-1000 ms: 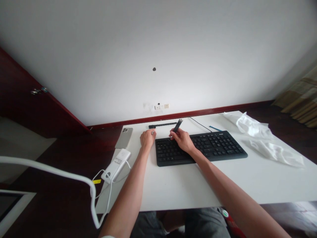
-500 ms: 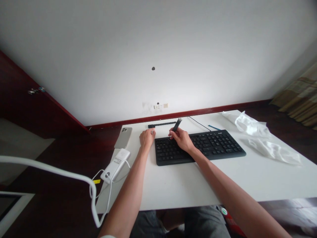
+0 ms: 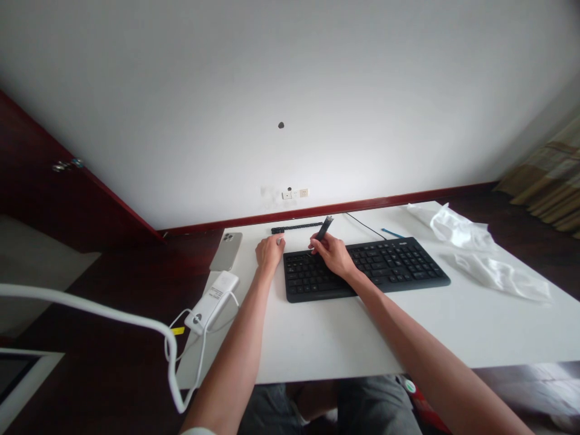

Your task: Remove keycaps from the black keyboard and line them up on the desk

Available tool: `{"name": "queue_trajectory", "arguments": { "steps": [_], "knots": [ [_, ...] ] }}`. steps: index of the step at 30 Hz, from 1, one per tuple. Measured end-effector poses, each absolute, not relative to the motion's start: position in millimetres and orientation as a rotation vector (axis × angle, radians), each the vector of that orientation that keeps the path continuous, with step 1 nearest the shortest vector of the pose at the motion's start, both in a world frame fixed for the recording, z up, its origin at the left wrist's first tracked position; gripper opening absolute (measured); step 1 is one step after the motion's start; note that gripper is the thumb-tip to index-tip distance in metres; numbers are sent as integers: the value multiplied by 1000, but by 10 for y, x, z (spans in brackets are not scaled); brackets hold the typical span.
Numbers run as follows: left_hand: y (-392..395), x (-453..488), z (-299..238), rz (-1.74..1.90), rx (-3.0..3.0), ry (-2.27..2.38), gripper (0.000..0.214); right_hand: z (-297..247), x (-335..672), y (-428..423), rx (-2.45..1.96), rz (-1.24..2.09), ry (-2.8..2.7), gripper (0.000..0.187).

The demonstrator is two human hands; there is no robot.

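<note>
A black keyboard point(image 3: 385, 260) lies on the white table. Over its upper left part, my right hand point(image 3: 333, 251) is closed around a dark stick-shaped tool point(image 3: 325, 227), whose upper end leans to the right. The tool's lower end meets the keys near the top row, though my fingers partly hide it. My left hand point(image 3: 270, 249) rests just beyond the keyboard's left edge with its fingers curled together; whatever it may hold is hidden. Behind both hands, a row of small black pieces like keycaps point(image 3: 303, 226) stretches along the table.
To the left are a phone point(image 3: 226, 251) and a white power strip point(image 3: 212, 300) with white cords. Crumpled translucent plastic bags point(image 3: 462, 229) lie at the right. A thin blue stick point(image 3: 392, 233) and a black cable point(image 3: 365, 225) sit behind the keyboard. A white bent tube point(image 3: 113, 314) crosses the lower left.
</note>
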State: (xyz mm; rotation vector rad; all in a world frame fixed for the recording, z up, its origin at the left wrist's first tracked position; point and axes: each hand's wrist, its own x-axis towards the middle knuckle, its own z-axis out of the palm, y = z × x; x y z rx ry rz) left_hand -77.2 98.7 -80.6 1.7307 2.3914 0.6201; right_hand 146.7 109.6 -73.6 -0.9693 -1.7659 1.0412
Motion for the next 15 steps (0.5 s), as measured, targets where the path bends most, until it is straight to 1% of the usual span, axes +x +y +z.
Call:
{"name": "queue_trajectory", "arguments": {
  "steps": [15],
  "knots": [
    [904, -836, -771, 889, 1698, 2216, 29, -753, 1466, 1114, -957, 1068, -1728, 34]
  ]
}}
